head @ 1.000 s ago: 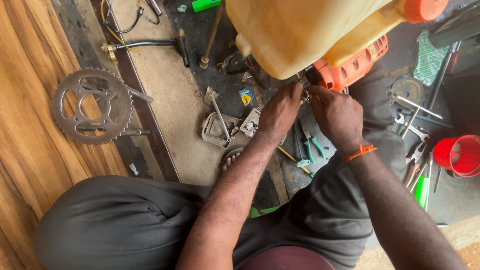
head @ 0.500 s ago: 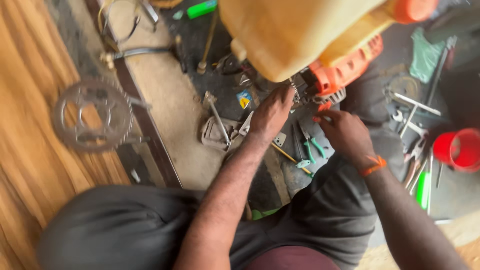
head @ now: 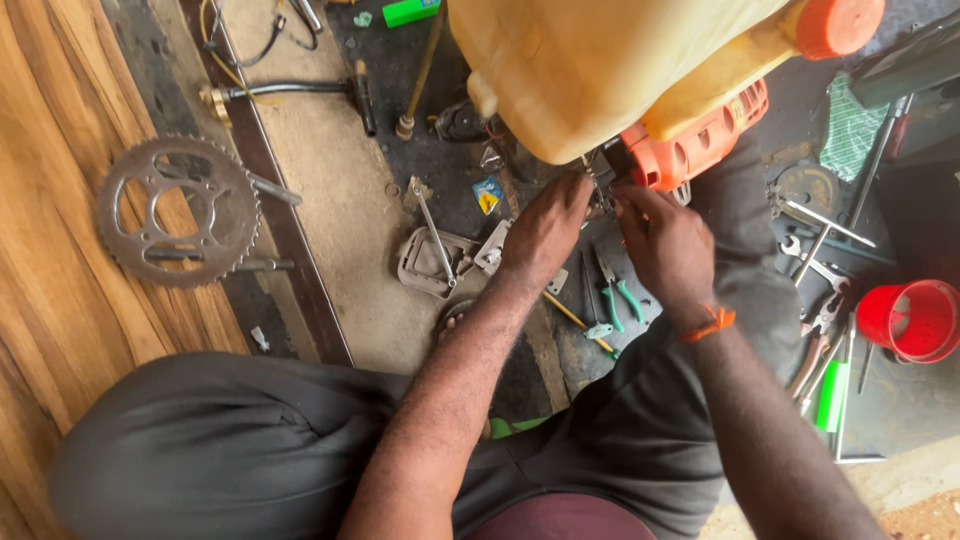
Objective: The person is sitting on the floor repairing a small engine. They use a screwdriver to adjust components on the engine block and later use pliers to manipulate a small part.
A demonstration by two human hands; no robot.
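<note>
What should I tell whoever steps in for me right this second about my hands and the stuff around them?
Left hand: fingertips on the small metal fitting under the yellow tank; grip unclear.
Right hand: fingers at the same fitting, beside the orange engine housing; grip unclear.
Nearby: green-handled pliers and a yellow-handled screwdriver on the floor below the hands, a metal cover plate to the left, a sprocket on the wood, a red cup at right.
Done: not readable from here.
Left: the fitting is in both hands' fingers, tools untouched.
</note>
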